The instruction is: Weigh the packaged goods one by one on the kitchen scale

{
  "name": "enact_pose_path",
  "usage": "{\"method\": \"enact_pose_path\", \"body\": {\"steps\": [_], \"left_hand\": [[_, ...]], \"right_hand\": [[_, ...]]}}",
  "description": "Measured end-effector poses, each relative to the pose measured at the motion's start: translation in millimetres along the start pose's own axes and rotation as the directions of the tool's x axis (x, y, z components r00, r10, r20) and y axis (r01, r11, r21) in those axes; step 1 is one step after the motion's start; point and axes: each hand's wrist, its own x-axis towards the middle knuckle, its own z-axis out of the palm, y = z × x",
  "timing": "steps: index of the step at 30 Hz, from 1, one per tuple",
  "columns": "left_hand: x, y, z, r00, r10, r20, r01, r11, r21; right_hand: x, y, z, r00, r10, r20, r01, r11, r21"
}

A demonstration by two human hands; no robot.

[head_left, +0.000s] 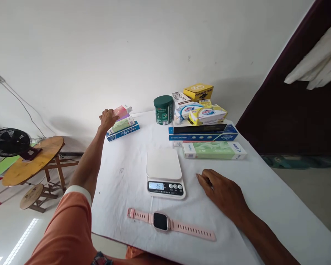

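Note:
My left hand (108, 118) reaches to the far left of the table, its fingers closed on a pink box (120, 111). That box is at the top of a small pile, above a light green box (123, 125) and a blue box (124, 131). Whether it rests on the pile or is slightly lifted, I cannot tell. My right hand (223, 189) lies on the table in a loose fist, with nothing visible in it. To its left is a white kitchen scale (164, 165), bare on top, its lit display reading about 351.
A pink smartwatch (160, 221) lies in front of the scale. Behind stand a green canister (163, 110), a yellow box (199, 92) and several stacked cartons. A long blue box (204, 136) and a green-white box (213, 151) lie nearer. A fan (9, 142) is off left.

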Motion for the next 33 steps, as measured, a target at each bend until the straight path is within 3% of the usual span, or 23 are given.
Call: {"method": "enact_pose_path", "body": {"steps": [7, 14, 17, 21, 25, 27, 30, 33], "left_hand": [[45, -1, 27.8, 0.999, -0.018, 0.027, 0.017, 1.0, 0.02], [70, -6, 63.4, 0.991, -0.053, 0.126, 0.052, 0.999, 0.014], [72, -10, 65.6, 0.989, -0.047, 0.142, 0.044, 0.999, 0.022], [66, -6, 54.5, 0.995, 0.014, 0.101, -0.014, 1.0, 0.004], [43, 20, 39.8, 0.992, 0.101, -0.07, -0.105, 0.993, -0.055], [19, 43, 33.5, 0.965, 0.183, -0.185, -0.203, 0.974, -0.096], [-35, 89, 27.2, 0.867, 0.415, -0.275, -0.474, 0.858, -0.199], [-96, 143, 30.3, 0.705, 0.69, -0.162, -0.697, 0.632, -0.341]], "right_hand": [[-1, 4, 2, 0.993, -0.091, -0.073, 0.088, 0.995, -0.048], [0, 5, 3, 0.995, -0.071, -0.075, 0.067, 0.996, -0.066], [0, 6, 3, 0.993, -0.087, -0.08, 0.08, 0.993, -0.086], [0, 4, 3, 0.992, -0.088, -0.086, 0.079, 0.992, -0.1], [1, -1, 1, 0.998, -0.041, -0.053, 0.036, 0.995, -0.091], [1, -2, 0, 1.0, -0.012, -0.029, 0.01, 0.996, -0.085], [1, -3, 0, 0.999, 0.034, 0.015, -0.032, 0.996, -0.082], [0, -3, 1, 0.997, 0.059, 0.056, -0.054, 0.995, -0.083]]}}
